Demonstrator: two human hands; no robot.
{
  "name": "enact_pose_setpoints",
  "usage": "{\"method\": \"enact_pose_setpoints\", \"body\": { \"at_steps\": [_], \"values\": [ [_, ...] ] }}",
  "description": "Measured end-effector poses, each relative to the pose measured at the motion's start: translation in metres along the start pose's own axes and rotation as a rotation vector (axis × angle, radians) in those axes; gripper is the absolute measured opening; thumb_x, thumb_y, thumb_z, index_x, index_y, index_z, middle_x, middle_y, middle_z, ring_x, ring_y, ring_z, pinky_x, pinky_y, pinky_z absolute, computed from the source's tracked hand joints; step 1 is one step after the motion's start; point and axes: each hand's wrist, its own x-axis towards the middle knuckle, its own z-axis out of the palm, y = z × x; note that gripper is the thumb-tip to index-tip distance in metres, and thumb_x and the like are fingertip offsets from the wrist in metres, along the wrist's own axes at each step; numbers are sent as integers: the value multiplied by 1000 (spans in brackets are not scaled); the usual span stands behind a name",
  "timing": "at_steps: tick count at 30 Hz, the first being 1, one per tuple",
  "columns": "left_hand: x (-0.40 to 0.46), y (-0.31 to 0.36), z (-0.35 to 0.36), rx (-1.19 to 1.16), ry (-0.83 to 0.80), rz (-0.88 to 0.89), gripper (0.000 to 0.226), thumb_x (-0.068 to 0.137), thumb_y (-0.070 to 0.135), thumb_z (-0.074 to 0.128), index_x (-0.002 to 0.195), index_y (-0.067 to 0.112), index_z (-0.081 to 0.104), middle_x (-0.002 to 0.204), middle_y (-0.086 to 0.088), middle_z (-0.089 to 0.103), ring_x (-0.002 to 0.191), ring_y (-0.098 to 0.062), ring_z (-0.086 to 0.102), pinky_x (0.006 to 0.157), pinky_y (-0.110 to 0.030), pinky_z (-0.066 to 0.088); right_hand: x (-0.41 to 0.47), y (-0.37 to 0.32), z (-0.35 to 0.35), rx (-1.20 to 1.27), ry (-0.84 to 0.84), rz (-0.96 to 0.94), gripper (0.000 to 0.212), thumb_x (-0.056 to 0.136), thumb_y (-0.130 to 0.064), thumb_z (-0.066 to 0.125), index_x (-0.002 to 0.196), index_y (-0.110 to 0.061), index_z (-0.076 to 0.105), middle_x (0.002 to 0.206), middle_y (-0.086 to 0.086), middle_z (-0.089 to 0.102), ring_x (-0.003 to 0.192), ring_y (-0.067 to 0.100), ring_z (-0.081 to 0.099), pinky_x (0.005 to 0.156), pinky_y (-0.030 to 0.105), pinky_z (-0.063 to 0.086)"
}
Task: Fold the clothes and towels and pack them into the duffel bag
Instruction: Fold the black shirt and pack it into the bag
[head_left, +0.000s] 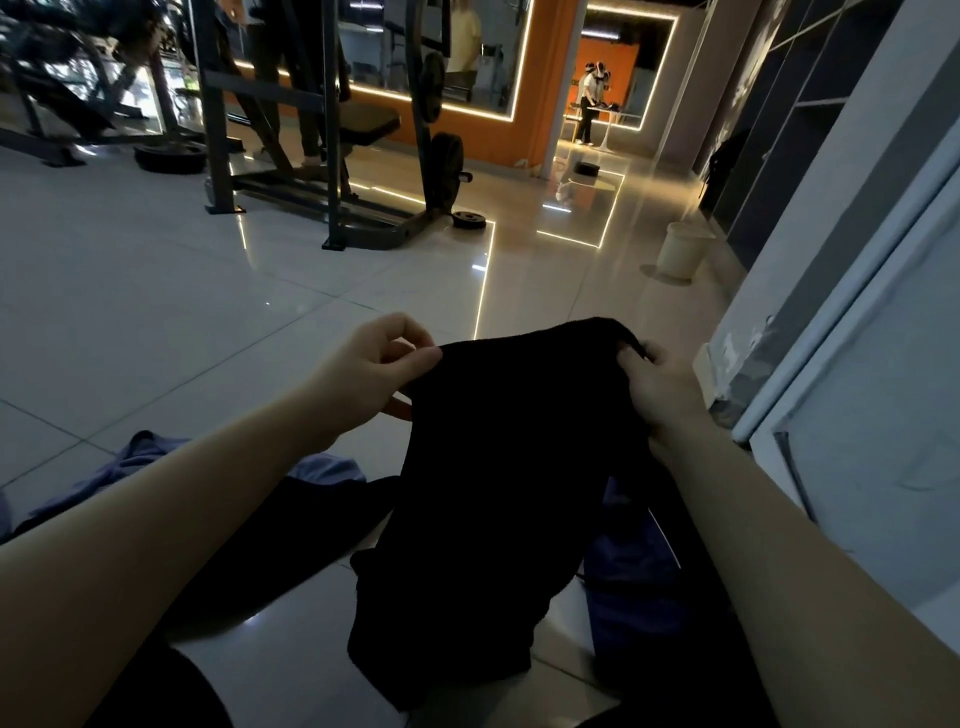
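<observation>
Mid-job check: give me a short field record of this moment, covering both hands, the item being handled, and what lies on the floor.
left hand: pinches the top edge of the black garment
right hand: grips the opposite top corner
black garment: held up, hanging down between the hands, not yet folded
floor: purple-blue cloth lies at lower left
dark blue item: behind the garment, kind unclear
</observation>
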Motion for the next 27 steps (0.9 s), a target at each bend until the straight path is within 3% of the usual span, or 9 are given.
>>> {"method": "enact_pose_setpoints", "body": {
  "at_steps": [4, 7, 10, 12, 15, 19, 22, 24, 27],
  "values": [
    [0, 1, 11, -5, 34, 46, 6, 92, 7, 53, 88, 10, 54, 86, -5, 58, 64, -11, 63, 56, -25, 57, -11, 5, 13, -359, -43, -53, 14, 85, -25, 67, 93, -20, 58, 85, -2, 59, 85, 21, 59, 74, 31, 46],
    [4, -1, 21, 83, 108, 131, 11, 89, 6, 60, 82, 14, 58, 91, -5, 55, 71, -13, 64, 59, -26, 59, -42, -9, 34, -300, -314, -136, 7, 86, -25, 69, 86, -21, 62, 84, -1, 63, 78, 13, 59, 69, 23, 46],
    [9, -4, 27, 199, 153, 200, 15, 88, 9, 64, 78, 19, 59, 86, -2, 59, 72, -14, 65, 59, -24, 57, -68, -16, 55, -289, -535, -115, 21, 86, -30, 68, 101, -18, 61, 95, -1, 63, 84, 8, 59, 69, 18, 46],
    [13, -6, 28, 235, 145, 204, 15, 88, 11, 64, 78, 21, 59, 81, -2, 62, 72, -17, 66, 64, -28, 57, -71, -14, 65, -322, -456, -185, 26, 86, -33, 68, 104, -17, 60, 95, -3, 62, 85, 6, 58, 69, 16, 46],
    [16, -7, 27, 235, 152, 214, 15, 87, 11, 66, 77, 21, 60, 80, -4, 65, 72, -21, 67, 66, -31, 58, -65, -14, 67, -232, -285, -254, 16, 88, -27, 68, 99, -16, 64, 88, -5, 65, 79, 4, 62, 63, 11, 46],
    [18, -5, 26, 194, 137, 249, 12, 85, 11, 67, 83, 20, 60, 92, -2, 62, 75, -16, 69, 66, -26, 59, -58, -12, 67, -145, -339, -306, 13, 94, -17, 57, 102, -16, 66, 93, 1, 69, 89, 14, 66, 81, 29, 56],
    [20, -4, 16, 231, 112, 271, 15, 83, 25, 67, 96, 30, 61, 112, 9, 55, 94, -6, 62, 77, -23, 53, -56, -14, 68, -80, -315, -378, 16, 95, -14, 54, 98, -23, 67, 95, 0, 69, 93, 16, 65, 86, 36, 55],
    [18, -1, 14, 107, 13, 187, 14, 89, 27, 57, 100, 29, 64, 106, 8, 64, 97, -5, 63, 85, -26, 52, -55, -17, 68, -44, -291, -408, 19, 94, -12, 55, 93, -29, 65, 94, -1, 69, 91, 16, 65, 85, 36, 55],
    [20, 0, 20, 98, -6, 178, 18, 93, 13, 53, 94, 25, 65, 88, 2, 69, 82, -6, 65, 79, -26, 53, -54, -21, 65, -8, -244, -441, 19, 94, -13, 56, 90, -29, 63, 90, -3, 68, 86, 11, 65, 78, 27, 55]
  ]
}}
